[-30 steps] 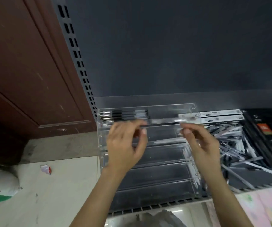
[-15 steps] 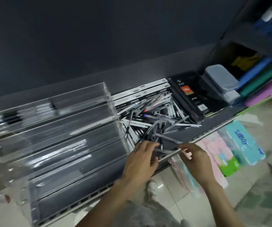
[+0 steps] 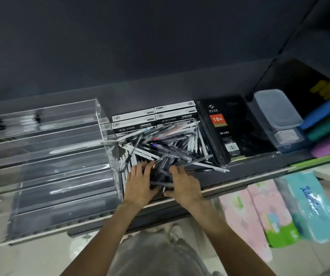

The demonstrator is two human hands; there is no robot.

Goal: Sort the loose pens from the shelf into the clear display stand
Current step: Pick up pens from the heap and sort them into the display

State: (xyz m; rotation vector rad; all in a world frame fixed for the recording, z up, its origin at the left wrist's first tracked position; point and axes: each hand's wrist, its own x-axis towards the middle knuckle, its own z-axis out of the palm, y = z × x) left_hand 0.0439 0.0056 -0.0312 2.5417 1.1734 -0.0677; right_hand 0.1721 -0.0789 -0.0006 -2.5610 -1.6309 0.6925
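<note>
Both hands are down in the pile of loose pens (image 3: 166,144) on the shelf (image 3: 249,176), left hand (image 3: 140,184) and right hand (image 3: 184,186) closing round a small bundle, which next needs lifting across to the clear display stand (image 3: 56,160) just left.
</note>
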